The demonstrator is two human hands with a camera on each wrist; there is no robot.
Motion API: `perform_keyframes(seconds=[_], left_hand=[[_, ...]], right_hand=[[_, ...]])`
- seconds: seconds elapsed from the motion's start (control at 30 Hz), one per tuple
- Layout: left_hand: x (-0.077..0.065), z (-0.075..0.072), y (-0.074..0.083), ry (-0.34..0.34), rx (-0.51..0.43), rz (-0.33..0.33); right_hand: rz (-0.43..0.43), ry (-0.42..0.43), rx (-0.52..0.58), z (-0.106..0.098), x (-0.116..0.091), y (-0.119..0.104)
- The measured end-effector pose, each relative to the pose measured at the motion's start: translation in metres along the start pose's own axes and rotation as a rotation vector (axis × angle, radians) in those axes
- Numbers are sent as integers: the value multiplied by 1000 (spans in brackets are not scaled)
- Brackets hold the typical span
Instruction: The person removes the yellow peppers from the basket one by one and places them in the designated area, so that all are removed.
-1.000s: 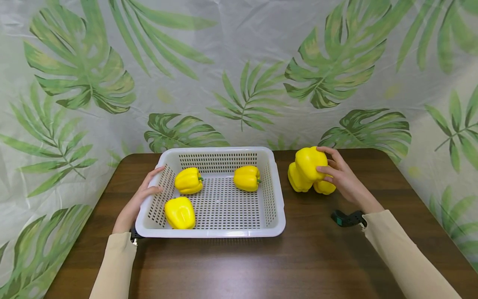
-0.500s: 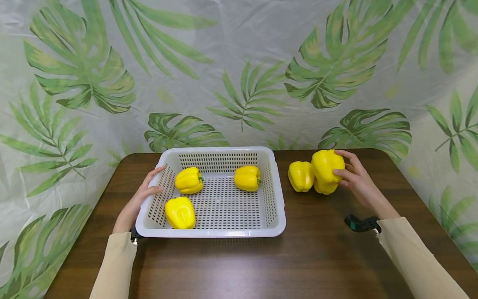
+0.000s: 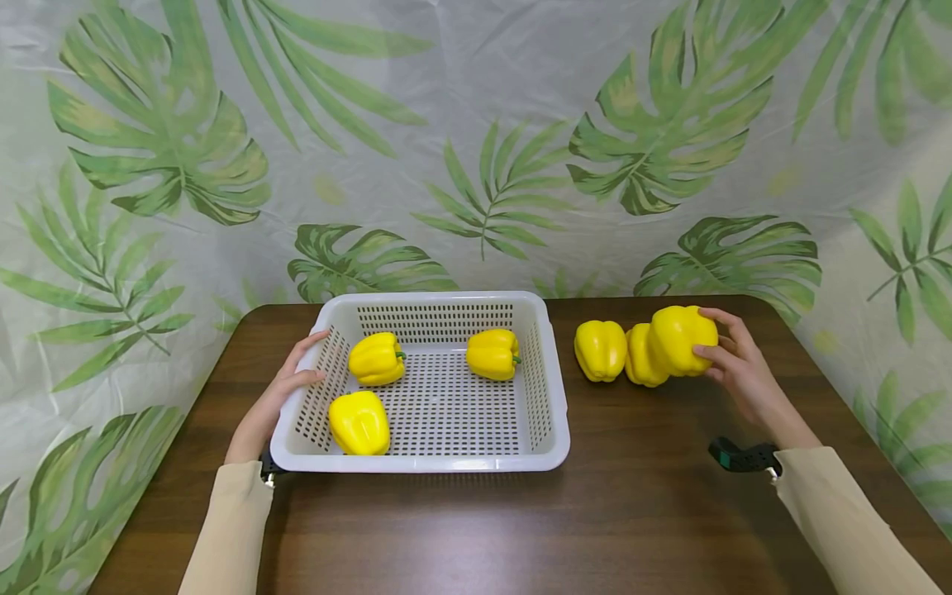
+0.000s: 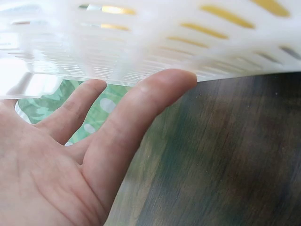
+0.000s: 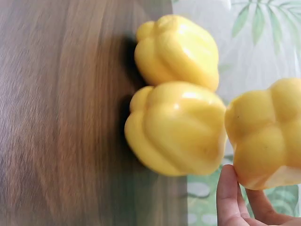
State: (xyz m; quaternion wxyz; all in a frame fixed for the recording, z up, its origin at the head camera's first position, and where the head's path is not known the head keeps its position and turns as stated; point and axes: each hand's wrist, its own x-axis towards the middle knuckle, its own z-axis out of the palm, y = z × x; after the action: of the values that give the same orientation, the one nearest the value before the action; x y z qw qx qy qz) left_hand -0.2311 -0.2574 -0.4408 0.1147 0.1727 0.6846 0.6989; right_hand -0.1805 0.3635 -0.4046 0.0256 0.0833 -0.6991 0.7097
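My right hand (image 3: 747, 380) grips a yellow bell pepper (image 3: 675, 340) from its right side, thumb and fingers spread around it. In the right wrist view the lobed end of that bell pepper (image 5: 265, 134) faces the camera. Close to its left, a second bell pepper (image 3: 643, 355) is partly covered in the head view; a third bell pepper (image 3: 599, 351) lies farther left. My left hand (image 3: 277, 401) rests against the left side of a white slotted plastic basket (image 3: 552, 397). In the left wrist view its thumb (image 4: 155, 94) is extended along the basket wall.
Inside the basket are three more bell peppers: one at back left (image 3: 374, 360), another at back right (image 3: 492, 355) and one at front left (image 3: 360, 423). Everything stands on a dark wooden table (image 3: 461, 537). Behind it hangs a leaf-patterned cloth (image 3: 498, 91).
My right hand has moved to the right with its bell pepper, from above the other two to their right side. My left hand and the basket have stayed in place.
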Motion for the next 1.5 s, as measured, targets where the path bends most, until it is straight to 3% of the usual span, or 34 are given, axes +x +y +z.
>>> perform_keyframes(seconds=[0.5,0.73,1.0,1.5], left_hand=[[0,0,0,1,8,4],[-1,1,0,10,6,-8],[-2,1,2,5,4,-18],[-1,0,2,3,-23,-21]], right_hand=[[10,116,47,-29,-11,13],[25,133,53,-36,-13,19],[83,138,2,-41,-14,33],[117,150,-97,-43,-16,51]])
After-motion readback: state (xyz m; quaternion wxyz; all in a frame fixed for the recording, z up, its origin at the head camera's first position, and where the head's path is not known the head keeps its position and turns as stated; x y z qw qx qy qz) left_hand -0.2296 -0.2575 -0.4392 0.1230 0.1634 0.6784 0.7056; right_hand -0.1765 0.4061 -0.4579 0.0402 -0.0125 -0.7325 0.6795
